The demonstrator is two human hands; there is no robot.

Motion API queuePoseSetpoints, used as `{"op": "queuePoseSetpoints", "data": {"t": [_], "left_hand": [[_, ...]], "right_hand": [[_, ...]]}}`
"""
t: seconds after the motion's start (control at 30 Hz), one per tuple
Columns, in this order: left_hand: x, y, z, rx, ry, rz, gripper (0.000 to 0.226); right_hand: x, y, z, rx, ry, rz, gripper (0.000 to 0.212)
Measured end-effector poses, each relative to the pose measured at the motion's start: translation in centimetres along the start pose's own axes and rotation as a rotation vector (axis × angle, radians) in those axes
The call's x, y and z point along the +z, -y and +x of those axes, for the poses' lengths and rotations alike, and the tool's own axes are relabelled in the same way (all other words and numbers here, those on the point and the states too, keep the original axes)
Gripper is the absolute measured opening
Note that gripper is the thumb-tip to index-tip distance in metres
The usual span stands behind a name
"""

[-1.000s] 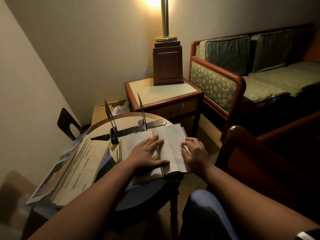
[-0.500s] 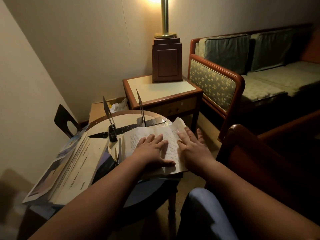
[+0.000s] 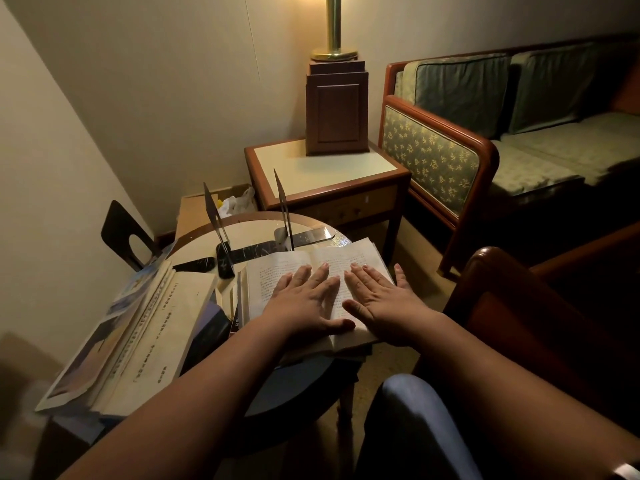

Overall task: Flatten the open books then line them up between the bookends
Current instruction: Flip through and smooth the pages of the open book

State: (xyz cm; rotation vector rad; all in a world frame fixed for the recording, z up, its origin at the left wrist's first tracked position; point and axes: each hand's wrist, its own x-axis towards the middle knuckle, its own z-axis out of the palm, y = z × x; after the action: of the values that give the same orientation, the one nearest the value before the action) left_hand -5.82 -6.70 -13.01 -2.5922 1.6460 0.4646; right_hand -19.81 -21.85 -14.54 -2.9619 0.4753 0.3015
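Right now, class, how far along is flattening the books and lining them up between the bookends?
Done: nothing; the gap between the bookends holds no book. In hand: the left hand and right hand press flat on the open book. Left: the pile of books beside it, then lining up.

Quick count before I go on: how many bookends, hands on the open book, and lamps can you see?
Bookends: 3
Hands on the open book: 2
Lamps: 1
Total: 6

Dim lamp point(image 3: 334, 26) glow, dark blurred edges
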Motion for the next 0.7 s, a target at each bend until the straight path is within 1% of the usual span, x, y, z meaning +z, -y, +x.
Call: {"op": "queuePoseSetpoints", "data": {"t": [0.23,0.37,0.5,0.63,0.7], "left_hand": [[0.9,0.6,0.0,0.015,-0.018,-0.019,0.106],[1.3,1.1,-0.2,0.022,-0.031,-0.075,0.108],[1.4,1.3,-0.1,0.022,-0.030,-0.107,0.114],[1.2,1.4,0.0,0.032,-0.015,-0.098,0.112],[1.2,1.5,0.2,0.041,-0.005,-0.090,0.113]], "right_hand": [[-2.0,-0.1,5.6,0.027,0.025,0.086,0.084],[-1.9,-0.1,6.8,0.010,-0.012,0.128,0.086],[-0.7,-0.1,4.9,-0.008,-0.039,0.132,0.088],[0.7,0.5,0.7,-0.030,-0.055,0.162,0.083],[1.3,0.9,-1.5,-0.034,-0.048,0.168,0.085]]}}
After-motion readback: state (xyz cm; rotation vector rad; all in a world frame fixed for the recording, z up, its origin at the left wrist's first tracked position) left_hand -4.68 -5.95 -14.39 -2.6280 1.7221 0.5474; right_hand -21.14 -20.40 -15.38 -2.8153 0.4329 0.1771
